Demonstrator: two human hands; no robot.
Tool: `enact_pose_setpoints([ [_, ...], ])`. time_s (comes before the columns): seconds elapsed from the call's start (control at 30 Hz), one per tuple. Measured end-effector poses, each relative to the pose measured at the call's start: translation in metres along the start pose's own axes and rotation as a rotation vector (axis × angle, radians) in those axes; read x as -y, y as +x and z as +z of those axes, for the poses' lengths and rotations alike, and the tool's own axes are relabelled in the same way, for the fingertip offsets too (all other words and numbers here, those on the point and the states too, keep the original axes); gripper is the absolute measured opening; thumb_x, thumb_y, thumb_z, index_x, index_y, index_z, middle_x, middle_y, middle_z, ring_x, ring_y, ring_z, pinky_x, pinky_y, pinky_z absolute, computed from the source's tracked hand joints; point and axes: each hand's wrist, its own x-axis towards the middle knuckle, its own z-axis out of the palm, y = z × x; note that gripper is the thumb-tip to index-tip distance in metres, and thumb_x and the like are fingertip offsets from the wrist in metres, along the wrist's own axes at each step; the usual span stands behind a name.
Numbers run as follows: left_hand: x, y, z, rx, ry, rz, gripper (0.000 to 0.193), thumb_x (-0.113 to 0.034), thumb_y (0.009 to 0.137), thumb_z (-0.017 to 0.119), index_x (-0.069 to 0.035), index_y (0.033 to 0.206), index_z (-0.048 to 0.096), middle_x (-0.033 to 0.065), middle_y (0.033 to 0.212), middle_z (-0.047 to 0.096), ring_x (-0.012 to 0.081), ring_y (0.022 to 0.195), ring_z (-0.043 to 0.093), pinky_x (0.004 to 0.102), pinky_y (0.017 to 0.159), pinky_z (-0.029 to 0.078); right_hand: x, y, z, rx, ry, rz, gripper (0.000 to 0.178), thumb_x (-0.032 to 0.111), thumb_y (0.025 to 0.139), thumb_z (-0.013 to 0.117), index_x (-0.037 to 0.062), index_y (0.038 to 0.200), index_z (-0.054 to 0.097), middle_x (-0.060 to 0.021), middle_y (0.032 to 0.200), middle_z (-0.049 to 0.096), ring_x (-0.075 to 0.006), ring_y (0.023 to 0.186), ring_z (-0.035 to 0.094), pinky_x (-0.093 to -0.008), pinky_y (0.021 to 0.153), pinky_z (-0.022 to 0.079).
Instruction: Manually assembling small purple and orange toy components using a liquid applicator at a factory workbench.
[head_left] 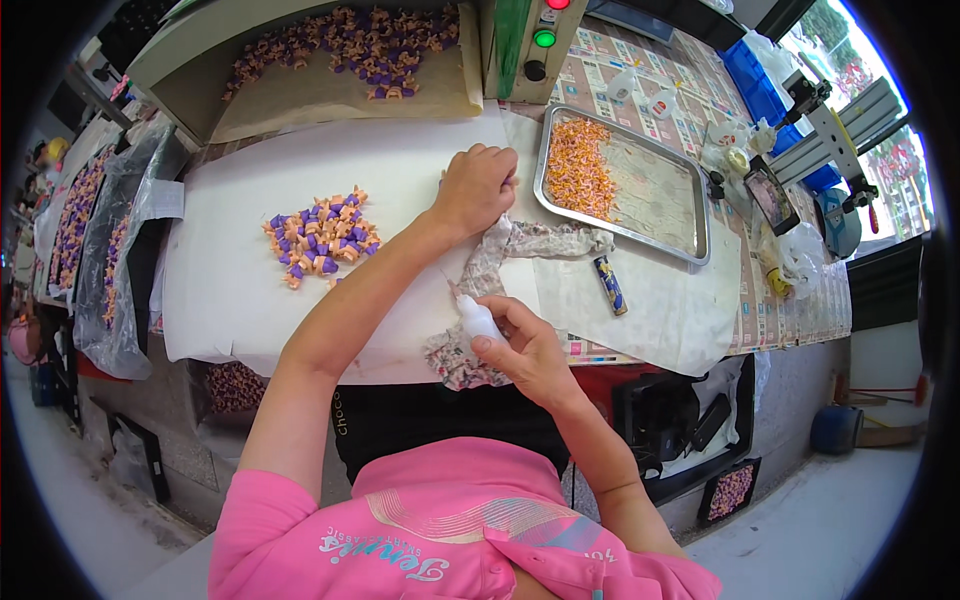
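Note:
My right hand grips a small white squeeze bottle, its thin nozzle tilted up and to the left. Farther off, over the white work surface, my left hand is closed with the fingers curled; whatever lies inside them is hidden. A loose pile of small purple and peach figure parts lies left of my left forearm. Between the hands is a crumpled pale cloth, and a patterned cloth is bunched beneath the bottle. A dark blue and gold tube rests to the right.
A metal tray at the right holds many tiny orange and white pieces. Behind stands an open-fronted machine with more purple and peach parts on its brown sheet. White bottles and a clamped phone are at far right.

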Motion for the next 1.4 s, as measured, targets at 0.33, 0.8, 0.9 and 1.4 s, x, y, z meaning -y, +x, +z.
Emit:
enact_pose_setpoints([
  [0.33, -0.006, -0.055, -0.06, -0.246, -0.514, -0.324, 0.025, -0.002, 0.081, 0.061, -0.004, 0.105, 0.066, 0.0049, 0.092, 0.064, 0.0135, 0.091, 0.061, 0.0274, 0.088, 0.048, 0.007, -0.003, -0.036, -0.248, -0.619, -0.28, 0.043, 0.011, 0.082, 0.071, -0.0016, 0.121, 0.056, -0.0062, 0.109, 0.057, -0.0155, 0.099, 0.055, -0.0273, 0.088, 0.043],
  [0.8, 0.007, -0.133, -0.104, -0.046, 0.07, -0.032, 0.022, 0.006, 0.067, 0.062, -0.002, 0.088, 0.06, 0.0107, 0.085, 0.057, 0.0296, 0.084, 0.056, 0.039, 0.073, 0.046, -0.006, -0.001, -0.028, -0.291, -0.204, -0.221, 0.045, 0.015, 0.087, 0.069, -0.0021, 0.125, 0.053, -0.0042, 0.098, 0.06, -0.009, 0.08, 0.055, -0.0224, 0.07, 0.047],
  [0.9, -0.007, -0.131, -0.108, -0.186, 0.062, 0.02, 0.025, 0.007, 0.068, 0.062, -0.002, 0.092, 0.061, 0.01, 0.088, 0.059, 0.0271, 0.084, 0.058, 0.036, 0.074, 0.047, -0.006, -0.002, -0.028, -0.313, -0.344, -0.233, 0.043, 0.017, 0.087, 0.07, -0.0012, 0.123, 0.055, -0.0037, 0.092, 0.06, -0.0078, 0.07, 0.053, -0.0208, 0.06, 0.045],
  [1.4, -0.062, -0.176, -0.061, -0.066, -1.558, -0.959, 0.018, -0.003, 0.093, 0.056, -0.002, 0.111, 0.055, 0.0066, 0.104, 0.061, 0.0166, 0.094, 0.063, 0.0297, 0.085, 0.053, -0.01, -0.015, -0.011, -0.554, -0.08, -0.297, 0.042, 0.014, 0.075, 0.082, 0.0038, 0.106, 0.056, -0.0031, 0.099, 0.058, -0.0105, 0.083, 0.058, -0.0221, 0.072, 0.05],
])
